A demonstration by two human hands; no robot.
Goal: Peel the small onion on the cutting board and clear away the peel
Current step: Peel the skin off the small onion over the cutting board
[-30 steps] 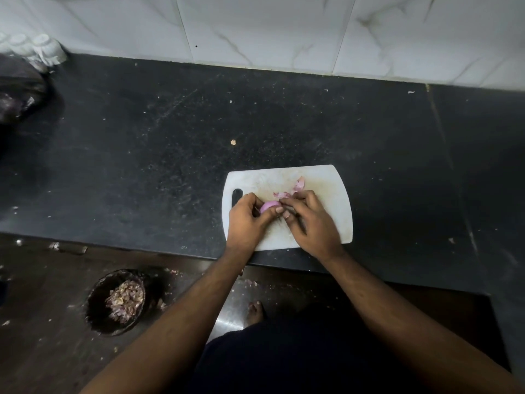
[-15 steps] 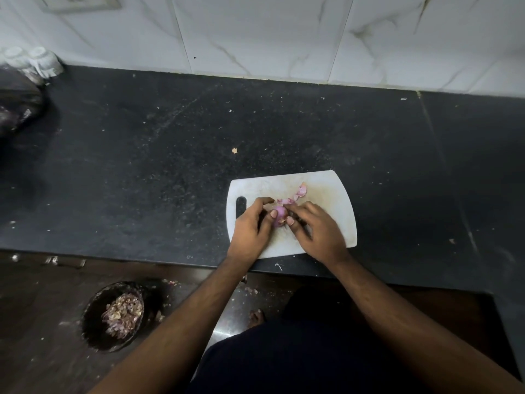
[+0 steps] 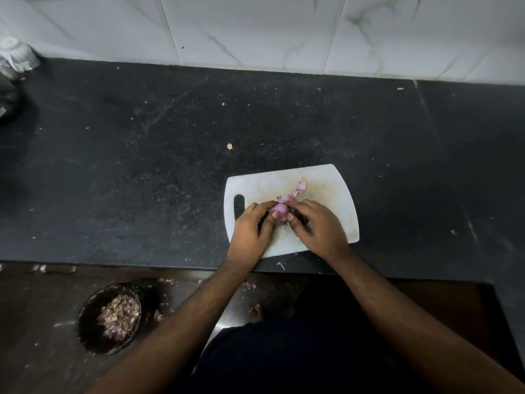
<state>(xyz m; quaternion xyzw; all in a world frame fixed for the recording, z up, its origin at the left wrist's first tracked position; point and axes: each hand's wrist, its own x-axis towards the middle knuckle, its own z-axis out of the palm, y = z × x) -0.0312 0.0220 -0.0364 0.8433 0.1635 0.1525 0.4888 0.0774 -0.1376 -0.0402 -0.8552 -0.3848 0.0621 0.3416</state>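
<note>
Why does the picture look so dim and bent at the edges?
Head view: wide-angle lens curves the countertop edge; light is weak, so the bowl of peel below sits in gloom, while the white cutting board and the onion stay legible.

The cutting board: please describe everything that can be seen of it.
The cutting board is a white, plastic-looking slab with rounded corners and a dark handle slot at its left end. It lies flat near the front edge of the black counter; its surface looks faintly stained. Pink peel pieces lie on it, and both hands work over its near half.
</note>
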